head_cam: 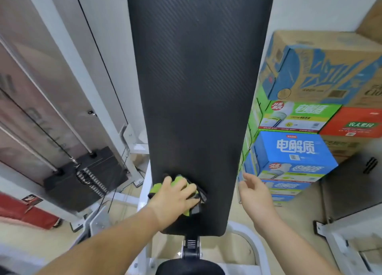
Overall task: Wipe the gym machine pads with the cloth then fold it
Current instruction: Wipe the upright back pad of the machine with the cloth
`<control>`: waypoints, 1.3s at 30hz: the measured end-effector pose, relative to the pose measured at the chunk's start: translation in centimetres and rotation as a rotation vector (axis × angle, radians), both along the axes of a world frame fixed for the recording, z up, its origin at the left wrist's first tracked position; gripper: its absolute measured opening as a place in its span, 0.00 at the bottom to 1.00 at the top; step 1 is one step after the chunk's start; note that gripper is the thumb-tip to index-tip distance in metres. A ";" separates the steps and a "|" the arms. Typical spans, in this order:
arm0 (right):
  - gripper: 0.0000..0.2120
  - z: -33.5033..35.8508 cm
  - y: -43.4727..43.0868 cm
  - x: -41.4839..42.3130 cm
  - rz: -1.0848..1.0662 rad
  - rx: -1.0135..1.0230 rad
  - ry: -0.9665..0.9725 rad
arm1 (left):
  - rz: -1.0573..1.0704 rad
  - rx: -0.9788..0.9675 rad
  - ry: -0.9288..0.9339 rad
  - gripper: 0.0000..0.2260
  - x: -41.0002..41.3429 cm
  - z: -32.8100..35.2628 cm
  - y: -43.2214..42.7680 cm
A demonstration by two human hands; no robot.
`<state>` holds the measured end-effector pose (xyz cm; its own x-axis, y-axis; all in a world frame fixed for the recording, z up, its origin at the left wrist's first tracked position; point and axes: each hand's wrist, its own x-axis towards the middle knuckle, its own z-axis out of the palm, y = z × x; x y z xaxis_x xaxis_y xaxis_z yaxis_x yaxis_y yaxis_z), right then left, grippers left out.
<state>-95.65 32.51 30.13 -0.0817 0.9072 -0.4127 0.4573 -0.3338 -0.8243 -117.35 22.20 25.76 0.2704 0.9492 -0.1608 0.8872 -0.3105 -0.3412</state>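
A long black back pad (196, 88) of the gym machine runs up the middle of the view. Near its lower left end my left hand (175, 198) presses a green and black cloth (187, 210) flat against the pad, fingers spread over it. My right hand (255, 192) hovers beside the pad's right edge, fingers relaxed and holding nothing. A second black pad (190, 267), the seat, shows at the bottom edge below a black hinge bracket (191, 248).
A weight stack (84, 175) with cables and guide rods stands on the left inside a white frame. Stacked drink cartons (293, 150) fill the right side close to the pad. A white machine frame (330, 231) sits low on the right.
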 end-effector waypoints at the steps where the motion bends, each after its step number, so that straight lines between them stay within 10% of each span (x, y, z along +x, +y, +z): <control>1: 0.22 -0.2 -0.6 -0.5 -0.011 0.014 -0.006 | -0.017 0.093 -0.002 0.32 -1.5 1.0 -0.1; 6: 0.25 0.1 -1.7 -3.7 0.030 0.168 -0.107 | 0.160 0.762 -0.237 0.29 -7.1 13.1 4.2; 12: 0.29 -4.4 -2.1 -4.9 0.037 0.355 -0.237 | 0.374 0.950 -0.396 0.31 -5.3 10.5 5.2; 23: 0.26 -13.1 -1.2 -4.1 -0.018 0.617 0.203 | 0.002 0.888 -0.300 0.28 -3.0 -8.9 -0.4; 28: 0.26 -16.2 -0.1 -2.3 0.106 0.547 0.174 | -0.245 0.854 -0.073 0.25 -5.9 -8.4 -0.7; 35: 0.27 -16.1 -1.0 -3.2 0.136 0.578 0.070 | 0.267 1.125 -0.466 0.22 -4.1 -3.4 1.9; 39: 0.27 -16.4 -0.6 -2.5 0.166 0.572 0.085 | -0.178 0.925 -0.137 0.27 -2.3 -7.8 0.5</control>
